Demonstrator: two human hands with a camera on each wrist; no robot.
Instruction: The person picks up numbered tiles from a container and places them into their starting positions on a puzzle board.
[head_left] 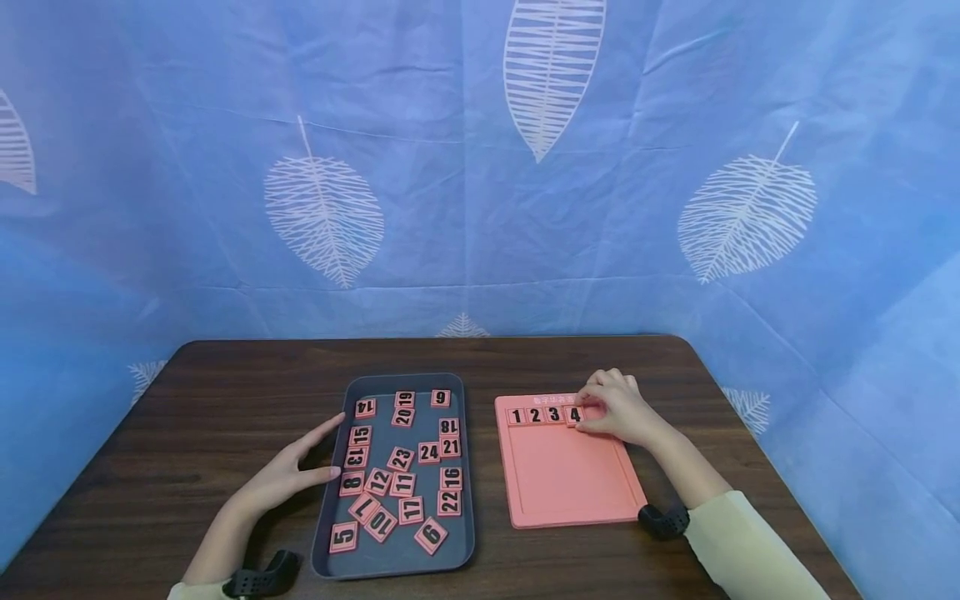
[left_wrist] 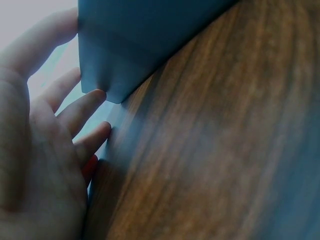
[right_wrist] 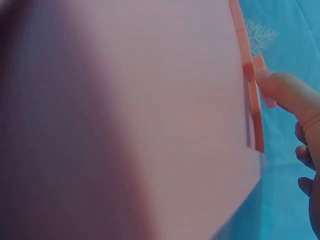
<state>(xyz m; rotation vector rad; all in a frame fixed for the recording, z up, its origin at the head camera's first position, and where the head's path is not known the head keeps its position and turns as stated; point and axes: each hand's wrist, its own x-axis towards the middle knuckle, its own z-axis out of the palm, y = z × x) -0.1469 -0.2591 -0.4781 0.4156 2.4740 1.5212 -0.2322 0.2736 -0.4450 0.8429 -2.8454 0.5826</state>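
Between thumb and fingers of my right hand (head_left: pixel 617 406) is the pink number tile marked 4 (head_left: pixel 574 416). It sits at the right end of a row with tile 1 (head_left: pixel 517 416), tile 2 (head_left: pixel 535 415) and tile 3 (head_left: pixel 553 414) along the top of the pink board (head_left: pixel 570 492). The right wrist view shows the thumb (right_wrist: pixel 282 90) against the pinched tile (right_wrist: pixel 270 102), just above the row. With fingers spread, my left hand (head_left: pixel 281 475) touches the left side of the dark grey tray (head_left: pixel 405 564); its fingertips meet the tray wall (left_wrist: pixel 125 55) in the left wrist view.
Several pink number tiles lie scattered in the tray, turned different ways, among them tile 5 (head_left: pixel 343 537), tile 6 (head_left: pixel 431 536) and tile 24 (head_left: pixel 429 452). Tray and board stand side by side on a dark wooden table (head_left: pixel 480 367). Behind hangs a blue leaf-patterned cloth (head_left: pixel 450 208).
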